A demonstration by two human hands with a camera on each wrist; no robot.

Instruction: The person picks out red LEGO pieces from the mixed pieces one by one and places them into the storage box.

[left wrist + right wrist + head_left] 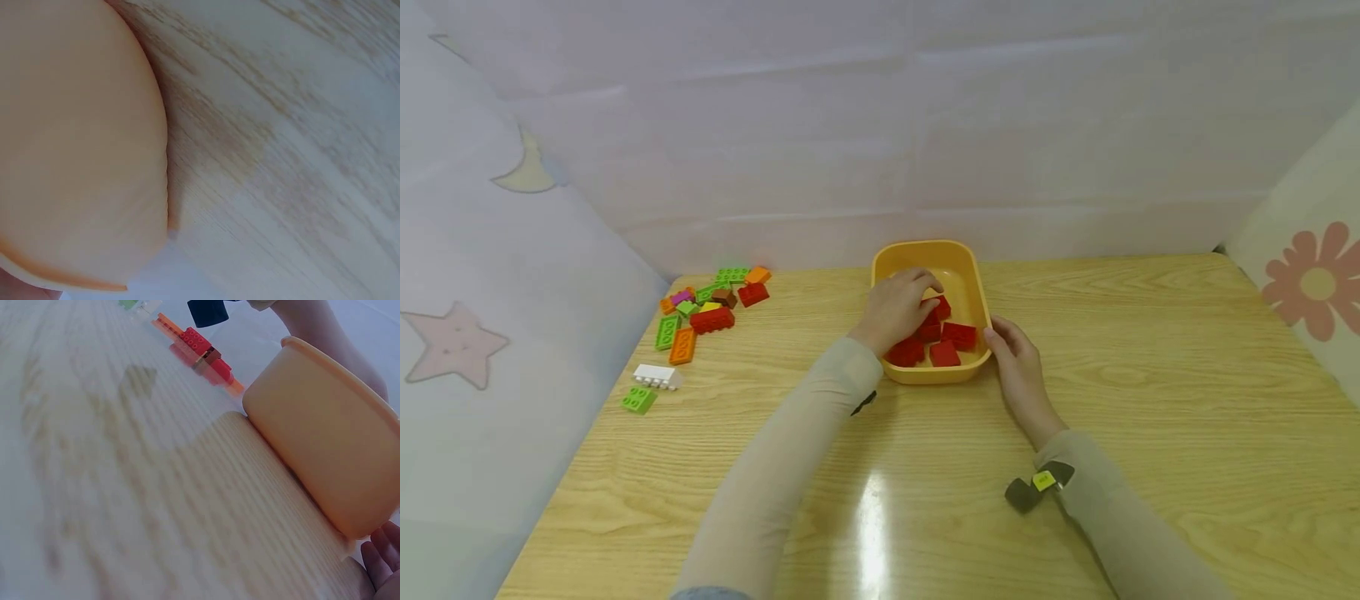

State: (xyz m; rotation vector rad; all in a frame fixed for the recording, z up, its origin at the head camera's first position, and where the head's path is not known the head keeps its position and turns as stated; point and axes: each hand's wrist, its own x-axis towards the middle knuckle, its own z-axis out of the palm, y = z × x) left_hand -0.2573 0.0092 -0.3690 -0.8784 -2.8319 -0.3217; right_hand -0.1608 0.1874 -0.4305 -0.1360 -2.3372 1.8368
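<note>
My left hand (895, 308) reaches over the left rim of a yellow-orange plastic box (967, 279). Its curved fingers are above several red toy bricks (944, 354), a gap showing between forefinger and thumb. The thumb tip overlaps one red brick (942, 307). At the box's right wall, my right hand (1019, 367) rests its fingers and thumb tip near the front corner. In the right wrist view, its fingers (375, 562) lie loosely beside the box's lower corner. The left wrist view shows mostly the box's outer wall (81, 137), with the left hand's fingers hidden.
Loose bricks lie at the table's left: green (667, 332), orange (682, 346), red (712, 320), brown (724, 297) and others. Nearer the front are a white brick (657, 377) and a green brick (639, 400). A pale wall (805, 158) stands behind the wooden table (1150, 358).
</note>
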